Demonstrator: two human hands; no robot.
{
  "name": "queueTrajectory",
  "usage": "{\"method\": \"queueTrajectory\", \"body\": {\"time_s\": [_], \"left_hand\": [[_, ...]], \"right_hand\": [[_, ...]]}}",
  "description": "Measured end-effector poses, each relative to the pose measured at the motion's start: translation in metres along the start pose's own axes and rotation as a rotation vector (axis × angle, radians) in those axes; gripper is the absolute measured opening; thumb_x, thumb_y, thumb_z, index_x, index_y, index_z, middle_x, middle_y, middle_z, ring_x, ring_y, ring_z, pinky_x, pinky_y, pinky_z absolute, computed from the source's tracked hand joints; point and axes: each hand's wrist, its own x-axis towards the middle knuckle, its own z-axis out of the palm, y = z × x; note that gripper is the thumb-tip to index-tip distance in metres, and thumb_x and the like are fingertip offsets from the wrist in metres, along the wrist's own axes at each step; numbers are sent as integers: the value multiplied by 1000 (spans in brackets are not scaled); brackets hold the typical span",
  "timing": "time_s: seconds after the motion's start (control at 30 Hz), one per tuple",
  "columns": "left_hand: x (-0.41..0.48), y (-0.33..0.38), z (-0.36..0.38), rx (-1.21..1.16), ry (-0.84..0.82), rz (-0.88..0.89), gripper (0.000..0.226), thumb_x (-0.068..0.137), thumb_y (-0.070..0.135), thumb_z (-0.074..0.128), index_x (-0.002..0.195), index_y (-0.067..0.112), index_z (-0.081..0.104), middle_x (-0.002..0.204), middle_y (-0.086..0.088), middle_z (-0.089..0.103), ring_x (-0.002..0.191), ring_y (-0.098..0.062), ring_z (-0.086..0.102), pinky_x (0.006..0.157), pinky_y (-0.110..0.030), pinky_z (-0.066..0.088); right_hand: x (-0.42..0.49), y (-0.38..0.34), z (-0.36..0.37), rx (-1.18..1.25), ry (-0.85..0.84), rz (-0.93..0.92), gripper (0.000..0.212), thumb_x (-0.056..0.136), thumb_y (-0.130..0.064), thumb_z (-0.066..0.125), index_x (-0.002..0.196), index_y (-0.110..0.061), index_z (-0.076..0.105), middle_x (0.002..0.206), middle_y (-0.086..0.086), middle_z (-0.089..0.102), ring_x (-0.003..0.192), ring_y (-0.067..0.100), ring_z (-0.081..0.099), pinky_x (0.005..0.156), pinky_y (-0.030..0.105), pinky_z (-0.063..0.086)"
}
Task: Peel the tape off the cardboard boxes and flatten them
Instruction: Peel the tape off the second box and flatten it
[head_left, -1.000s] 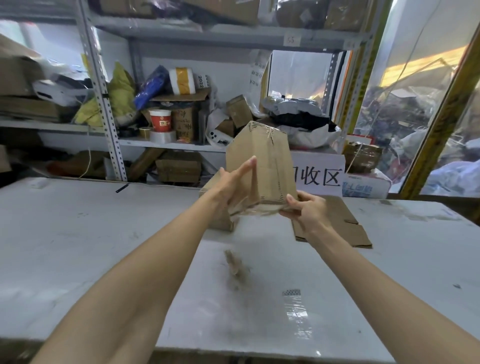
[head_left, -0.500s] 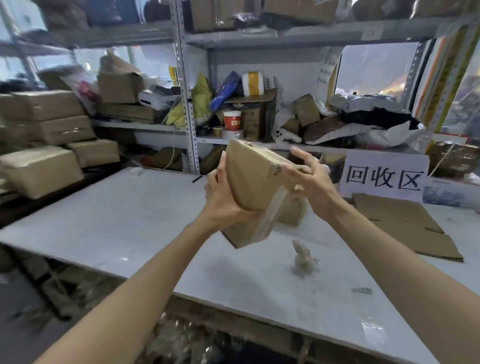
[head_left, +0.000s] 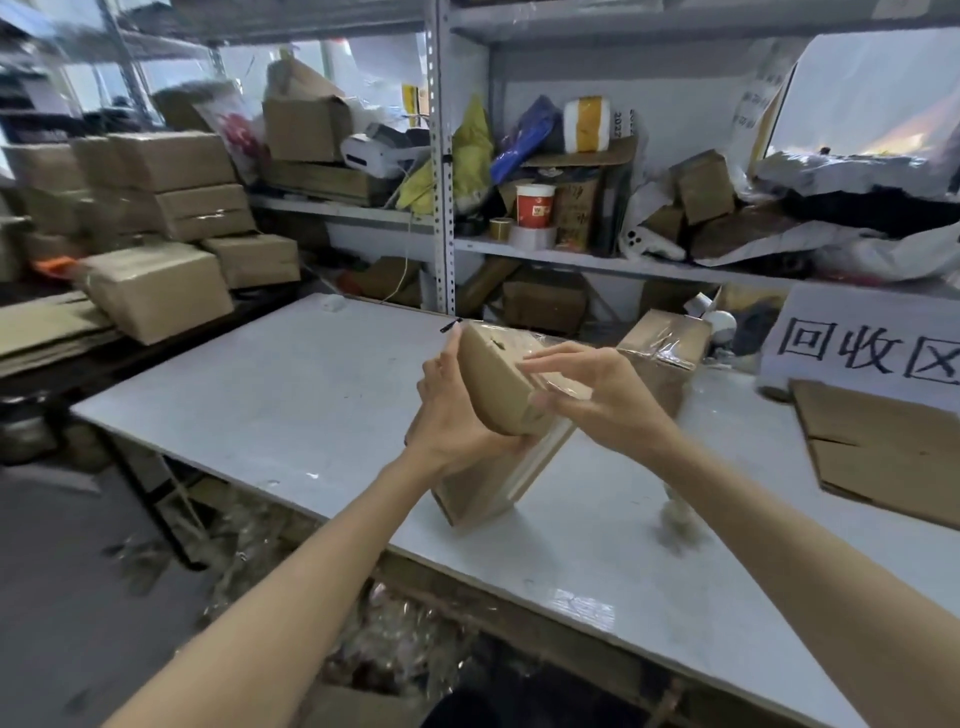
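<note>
Now we hold one small box (head_left: 493, 387) above the white table (head_left: 311, 374). Our left hand (head_left: 452, 410) curls under it, and our right hand (head_left: 597, 395) spreads its fingers over the taped top. One more taped box (head_left: 665, 348), one flat cardboard (head_left: 883, 447) and one tape wad (head_left: 680, 519) lie there. Messy shelves (head_left: 571, 260) stand behind.

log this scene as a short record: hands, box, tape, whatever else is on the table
left hand: grips cardboard box from its left side and underneath
right hand: fingers on the taped top; pinch unclear
cardboard box: held tilted over the table
clear tape: shiny, on the box top
also on table: second taped box, flattened cardboard, tape wad
</note>
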Motion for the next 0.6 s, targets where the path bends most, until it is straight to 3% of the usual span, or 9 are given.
{"method": "queueTrajectory", "body": {"time_s": [0.07, 0.17, 0.33, 0.4, 0.53, 0.6], "left_hand": [[3, -1, 1, -4, -23, -4, 141, 36, 71, 81, 146, 47, -4, 135, 16, 20, 122, -12, 25, 98, -38, 39], [6, -2, -1, -13, -62, -1, 138, 40, 66, 85, 145, 49, -4, 131, 18, 19, 118, -9, 21, 96, -32, 34], [5, 2, -3, 5, -133, 24, 139, 48, 51, 92, 145, 49, -8, 137, 12, 17, 124, -14, 23, 102, -40, 40], [3, 5, -5, 0, -180, 15, 140, 50, 44, 93, 145, 49, -10, 139, 14, 14, 128, -16, 24, 105, -44, 42], [0, 7, -10, -45, -245, -12, 141, 55, 32, 94, 145, 49, -13, 145, 12, 10, 131, -16, 22, 109, -45, 38], [-2, 5, -13, -74, -272, -25, 144, 56, 26, 94, 147, 47, -15, 148, 8, 9, 135, -17, 20, 113, -48, 34]], "right_hand": [[-1, 2, 9, -56, 29, -38, 35, 73, -8, 81, 106, -16, 74, 103, -5, 70, 84, 19, 64, 81, 37, 54], [-4, 5, 13, 3, 161, -28, 31, 67, -7, 85, 96, -13, 77, 83, -7, 70, 77, 20, 65, 80, 38, 56], [-17, 5, 16, 8, 229, -104, 22, 62, -3, 86, 82, -10, 78, 73, -6, 67, 69, 14, 64, 68, 34, 56], [-20, 6, 10, 51, 170, -96, 27, 63, 0, 85, 87, -9, 77, 79, -4, 68, 74, 13, 66, 73, 31, 57], [-25, 8, -2, -143, 85, -54, 52, 63, -19, 88, 112, -16, 72, 117, -3, 65, 110, 15, 58, 97, 34, 46], [-29, 9, -2, -135, -5, -41, 58, 64, -15, 87, 119, -16, 68, 127, -2, 62, 118, 14, 55, 100, 36, 45]]}}
